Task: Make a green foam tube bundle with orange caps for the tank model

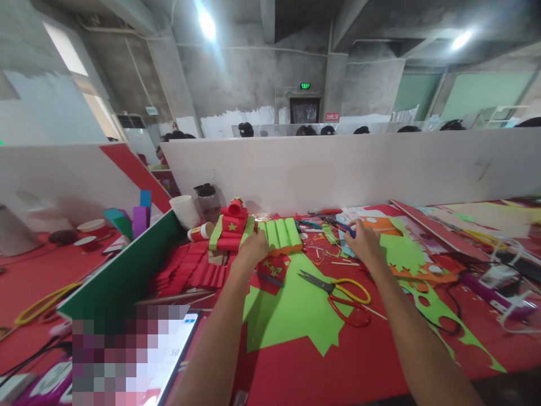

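My left hand (252, 248) rests against the near edge of a row of green paper rolls (281, 234), fingers curled on them. Left of the rolls lies a bundle of red paper rolls with green bands and a yellow star (230, 230). My right hand (364, 241) reaches to the back of the red table (338, 361) and closes around a blue-handled tool (344, 226) among paper scraps. Scissors with red and yellow handles (338, 290) lie shut on a green paper sheet (296, 307) between my forearms.
A white divider wall (359, 166) bounds the table's back. A green board (122, 270) edges the left side, with a white cup (185, 210) and dark bottle (209, 202) behind it. A tablet (169, 361) lies near left. Cut green paper, cables and a purple tool (486, 287) crowd the right.
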`<state>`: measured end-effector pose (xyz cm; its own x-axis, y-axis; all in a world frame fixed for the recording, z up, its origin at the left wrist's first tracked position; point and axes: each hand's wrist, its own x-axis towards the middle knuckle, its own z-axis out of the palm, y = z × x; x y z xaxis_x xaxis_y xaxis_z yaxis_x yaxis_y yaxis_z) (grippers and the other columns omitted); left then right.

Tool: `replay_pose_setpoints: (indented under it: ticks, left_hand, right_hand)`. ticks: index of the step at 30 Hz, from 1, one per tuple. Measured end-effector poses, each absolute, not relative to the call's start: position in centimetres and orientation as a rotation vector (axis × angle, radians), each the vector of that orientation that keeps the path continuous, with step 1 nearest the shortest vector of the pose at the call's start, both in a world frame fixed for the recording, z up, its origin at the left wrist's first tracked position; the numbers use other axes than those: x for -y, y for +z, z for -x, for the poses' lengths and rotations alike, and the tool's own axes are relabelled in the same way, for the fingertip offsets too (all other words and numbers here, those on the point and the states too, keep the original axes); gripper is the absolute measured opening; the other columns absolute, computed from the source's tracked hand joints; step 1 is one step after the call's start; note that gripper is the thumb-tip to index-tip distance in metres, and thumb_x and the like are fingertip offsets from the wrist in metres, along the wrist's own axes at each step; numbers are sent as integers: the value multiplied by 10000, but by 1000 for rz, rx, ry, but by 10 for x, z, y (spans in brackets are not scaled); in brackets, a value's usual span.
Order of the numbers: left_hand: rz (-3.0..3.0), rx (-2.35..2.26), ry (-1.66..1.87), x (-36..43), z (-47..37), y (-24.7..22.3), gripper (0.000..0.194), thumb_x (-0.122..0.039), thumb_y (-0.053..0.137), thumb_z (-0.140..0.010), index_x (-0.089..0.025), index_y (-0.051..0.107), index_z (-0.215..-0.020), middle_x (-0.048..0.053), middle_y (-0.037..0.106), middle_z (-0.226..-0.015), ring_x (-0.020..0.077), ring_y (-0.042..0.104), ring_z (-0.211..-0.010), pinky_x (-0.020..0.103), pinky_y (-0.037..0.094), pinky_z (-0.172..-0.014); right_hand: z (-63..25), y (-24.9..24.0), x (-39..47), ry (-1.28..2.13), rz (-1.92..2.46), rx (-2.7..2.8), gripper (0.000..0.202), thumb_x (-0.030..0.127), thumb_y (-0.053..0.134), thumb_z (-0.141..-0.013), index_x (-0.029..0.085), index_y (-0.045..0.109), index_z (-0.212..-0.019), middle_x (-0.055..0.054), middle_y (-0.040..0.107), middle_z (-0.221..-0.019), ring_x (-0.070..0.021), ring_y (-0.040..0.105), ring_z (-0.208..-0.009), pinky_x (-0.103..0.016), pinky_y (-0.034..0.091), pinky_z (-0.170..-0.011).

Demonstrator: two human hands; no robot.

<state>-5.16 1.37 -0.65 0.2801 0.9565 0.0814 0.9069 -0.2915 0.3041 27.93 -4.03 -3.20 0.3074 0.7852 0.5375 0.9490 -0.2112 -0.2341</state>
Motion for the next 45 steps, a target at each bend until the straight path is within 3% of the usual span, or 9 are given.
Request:
replay_pose_setpoints:
  ticks: [6,17,27,36,45]
  left_hand:
    - [-2159,-1149,804,-5,24,5,178,-341,535,-867,-172,572,-822,32,634,-782,157,582,-718,246,438,-643]
    - [-1833,-912,906,12,-8,-3,288,-374,631,-794,-136,651,-955,-27,536,-597,89,439,-515,210,332,-493]
    - [-1555,-857,1072,-2,-25,-17,341,-374,720,-724,-122,680,-949,8,649,-688,90,506,-548,226,405,-555]
    - [-1556,-880,998,6,-22,-7,386,-385,778,-690,-118,688,-954,7,636,-656,101,543,-576,227,394,-549]
    - [-1381,-837,1134,5,-19,-6,513,-496,819,-588,-119,690,-911,28,668,-728,59,435,-526,203,347,-497]
  right_hand:
    - [-277,-32,40,-423,1928,1560,303,311,438,-884,172,525,-1139,-120,690,-916,-284,602,-867,-371,343,-806]
    - [-271,-33,44,-83,1642,1603,324,277,400,-893,185,430,-1202,-156,645,-1136,-276,630,-942,-355,445,-784]
    - [-242,-27,53,71,1340,1667,276,305,440,-895,221,415,-1157,-118,602,-1162,-235,588,-1076,-342,455,-909]
    - [-230,-23,58,-10,1356,1664,300,274,436,-893,211,413,-1185,-144,602,-1183,-257,584,-1100,-358,455,-917]
    - [-225,-25,58,-88,1332,1655,307,272,452,-892,210,425,-1192,-139,611,-1136,-261,601,-1059,-373,460,-918]
